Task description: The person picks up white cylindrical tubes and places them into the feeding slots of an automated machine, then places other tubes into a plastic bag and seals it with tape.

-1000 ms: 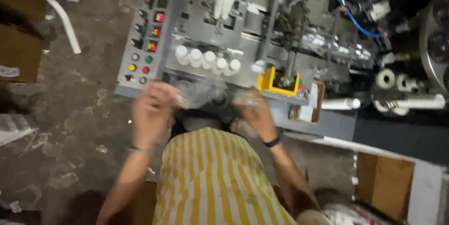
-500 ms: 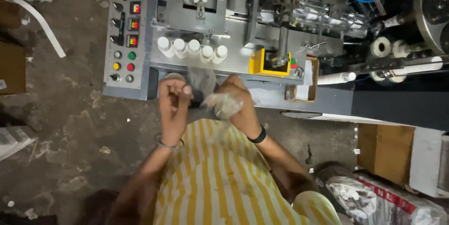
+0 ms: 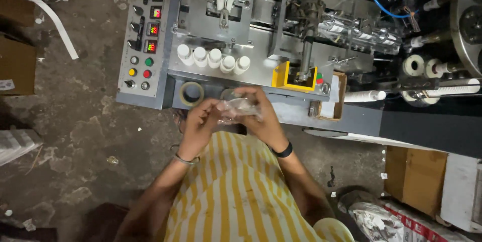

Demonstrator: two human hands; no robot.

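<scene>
Clear plastic pouch (image 3: pixel 240 110) pinched in my left hand (image 3: pixel 202 120) and right hand (image 3: pixel 261 116), fingers closed on it, before the machine (image 3: pixel 241 26); thin film may slip or tear, I judge.

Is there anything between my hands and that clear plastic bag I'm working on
Nothing visible does. Both the left hand and the right hand already grip the clear plastic bag directly, in front of the machine. The roll of tape sits beside the left hand, not between.
</scene>
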